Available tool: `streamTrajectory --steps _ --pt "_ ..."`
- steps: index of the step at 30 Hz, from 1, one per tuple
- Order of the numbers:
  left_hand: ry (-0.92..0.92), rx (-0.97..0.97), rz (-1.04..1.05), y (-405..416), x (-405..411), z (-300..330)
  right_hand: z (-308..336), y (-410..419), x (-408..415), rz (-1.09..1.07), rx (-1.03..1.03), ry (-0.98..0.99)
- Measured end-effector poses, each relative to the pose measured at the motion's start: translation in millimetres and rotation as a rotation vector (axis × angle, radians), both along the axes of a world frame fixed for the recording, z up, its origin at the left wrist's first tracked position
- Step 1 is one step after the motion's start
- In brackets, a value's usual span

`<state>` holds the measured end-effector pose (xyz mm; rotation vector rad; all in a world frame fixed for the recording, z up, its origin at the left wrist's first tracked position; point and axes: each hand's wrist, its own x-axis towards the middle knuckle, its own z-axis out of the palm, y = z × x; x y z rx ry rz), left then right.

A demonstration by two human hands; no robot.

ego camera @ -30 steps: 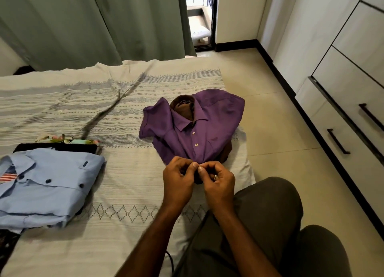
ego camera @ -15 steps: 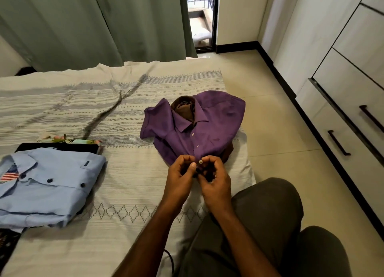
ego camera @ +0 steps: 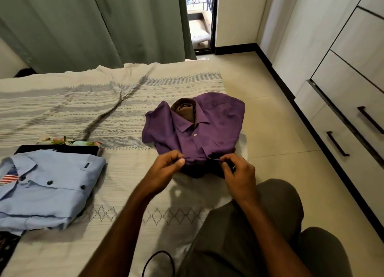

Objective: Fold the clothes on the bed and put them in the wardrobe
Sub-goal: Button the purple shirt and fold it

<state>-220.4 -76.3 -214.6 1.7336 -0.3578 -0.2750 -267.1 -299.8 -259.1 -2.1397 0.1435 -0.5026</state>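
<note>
At the near left of the bed [ego camera: 116, 114], a folded light blue shirt [ego camera: 52, 185] with dark buttons lies on top of a black garment [ego camera: 60, 148], and a floral cloth [ego camera: 68, 142] peeks out just beyond them. The striped bedspread runs rumpled toward the far edge, where green curtains [ego camera: 93, 23] hang.

Toward the right edge of the bed lies the purple shirt [ego camera: 199, 129], collar away from the person, stacked over a brown garment [ego camera: 184, 109] whose collar shows inside the purple one. One white button shows on its placket. The left hand [ego camera: 164, 170] pinches the near left edge of the purple shirt between thumb and curled fingers. The right hand [ego camera: 239, 174], a little apart from it, pinches the near right edge the same way, so the hem is held between the two.

The person's knee in dark trousers sits at the near right. On the far right stands the white wardrobe [ego camera: 353, 93] with black handles, its drawers closed, across a strip of tiled floor [ego camera: 268, 131].
</note>
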Motion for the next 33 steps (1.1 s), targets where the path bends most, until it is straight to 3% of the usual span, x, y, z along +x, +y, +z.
streamTrajectory --steps 5,10,13,16,19,23,25,27,29,32,33 --pt "0.034 0.083 -0.217 14 26 35 28 -40 19 0.222 -0.006 0.046" --pt "0.002 0.495 -0.508 35 52 53 58 -81 29 0.450 -0.099 0.164" --pt "-0.174 0.682 -0.446 46 68 56 60 -100 37 0.523 -0.258 0.300" --pt "-0.043 0.433 -0.398 49 72 63 63 -108 47 0.539 -0.325 0.363" --pt "0.059 0.204 -0.352 50 79 77 80 -105 62 0.505 -0.104 0.217" --pt "0.123 0.271 -0.468 57 104 109 133 -103 80 0.515 0.181 0.003" --pt "0.166 0.329 -0.530 55 115 125 153 -103 94 0.502 0.139 0.051" --pt "0.130 0.300 -0.430 48 128 135 164 -97 115 0.390 -0.011 0.100" --pt "0.073 0.177 -0.270 40 141 140 169 -86 131 0.130 -0.128 -0.016" --pt "0.121 -0.049 -0.132 26 145 134 171 -51 118 -0.174 -0.021 -0.311" --pt "0.170 -0.131 -0.121 19 141 127 162 -37 113 -0.220 0.020 -0.322"
